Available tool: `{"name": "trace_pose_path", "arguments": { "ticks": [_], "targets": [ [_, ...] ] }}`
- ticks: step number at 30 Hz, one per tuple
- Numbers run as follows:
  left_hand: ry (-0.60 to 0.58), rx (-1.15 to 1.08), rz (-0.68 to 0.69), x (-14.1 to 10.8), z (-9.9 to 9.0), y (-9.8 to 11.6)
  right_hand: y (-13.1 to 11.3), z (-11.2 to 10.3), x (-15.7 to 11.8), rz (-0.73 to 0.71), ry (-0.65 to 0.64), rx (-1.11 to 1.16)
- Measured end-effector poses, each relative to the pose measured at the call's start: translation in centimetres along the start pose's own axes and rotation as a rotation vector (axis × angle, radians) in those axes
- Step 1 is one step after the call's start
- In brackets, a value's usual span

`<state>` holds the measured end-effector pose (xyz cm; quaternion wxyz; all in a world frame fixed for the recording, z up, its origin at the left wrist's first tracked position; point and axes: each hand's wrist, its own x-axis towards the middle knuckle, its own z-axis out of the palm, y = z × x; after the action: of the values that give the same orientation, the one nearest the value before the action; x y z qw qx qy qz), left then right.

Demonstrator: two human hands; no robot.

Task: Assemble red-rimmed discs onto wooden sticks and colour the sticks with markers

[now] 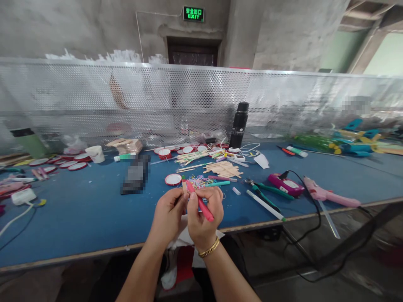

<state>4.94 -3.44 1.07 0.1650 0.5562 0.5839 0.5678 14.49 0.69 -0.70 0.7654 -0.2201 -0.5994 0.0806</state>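
Note:
My left hand (168, 209) pinches a small wooden craft stick (184, 187) whose upper end is green. In my right hand (208, 212), fingers wrap a pink-red marker (205, 208), its upper end against or very near the stick. Just beyond both hands lie a white disc with a red rim (173, 179) and a pile of small multicoloured bands (199, 181). A teal marker (218, 183) rests beside the pile. Farther back are loose wooden craft sticks (224, 169). The stick's lower part is hidden by my fingers.
On the right lie green-handled pliers (264, 193), a white marker (266, 205), a purple device (286, 185) and a pink glue gun (330, 196) with a cord. A black bottle (239, 126) stands behind. A dark phone-like slab (136, 174) and a paper cup (95, 154) are left.

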Motion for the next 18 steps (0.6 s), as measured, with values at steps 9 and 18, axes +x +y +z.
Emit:
{"name": "trace_pose_path", "arguments": {
  "ticks": [9,18],
  "targets": [
    [-0.002,0.030,0.010,0.05,0.01,0.04,-0.05,-0.02,0.04,0.010,0.013,-0.013],
    [0.000,-0.079,-0.013,-0.04,0.17,-0.31,-0.13,-0.14,0.04,-0.011,-0.025,0.040]
  ]
}}
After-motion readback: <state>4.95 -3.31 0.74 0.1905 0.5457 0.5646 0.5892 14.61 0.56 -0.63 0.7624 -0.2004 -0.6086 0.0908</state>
